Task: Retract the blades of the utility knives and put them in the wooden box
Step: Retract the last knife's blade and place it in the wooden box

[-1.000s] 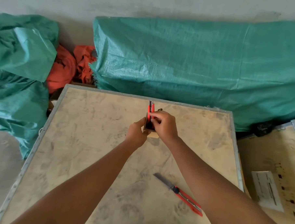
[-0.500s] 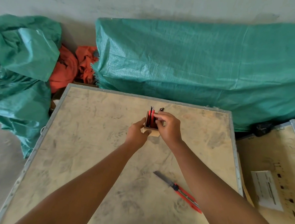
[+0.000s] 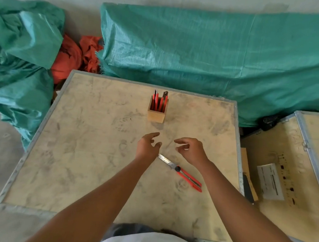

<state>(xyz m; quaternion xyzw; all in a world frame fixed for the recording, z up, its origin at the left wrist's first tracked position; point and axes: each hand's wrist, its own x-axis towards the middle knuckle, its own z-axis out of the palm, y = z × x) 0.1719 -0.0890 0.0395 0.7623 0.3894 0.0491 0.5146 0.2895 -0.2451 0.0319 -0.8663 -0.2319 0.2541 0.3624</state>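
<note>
A small wooden box [image 3: 156,116] stands upright on the plywood table top [image 3: 84,154], toward the far side. Red utility knives [image 3: 159,100] stick up out of it. One more red utility knife [image 3: 187,176] lies flat on the table with its long steel blade extended toward the upper left. My left hand [image 3: 148,146] hovers just above the blade tip, fingers apart, holding nothing. My right hand [image 3: 191,149] hangs beside it to the right, fingers loosely curled and empty, above the knife's handle end.
Green tarpaulin bundles [image 3: 212,55] lie behind the table and at the left, with orange cloth [image 3: 75,56] between them. A second wooden crate [image 3: 284,174] with a white label stands at the right. The table has a metal rim.
Both hands have let go of the wooden box and the knife set in it, and have drawn back toward me to just above the knife lying on the table.
</note>
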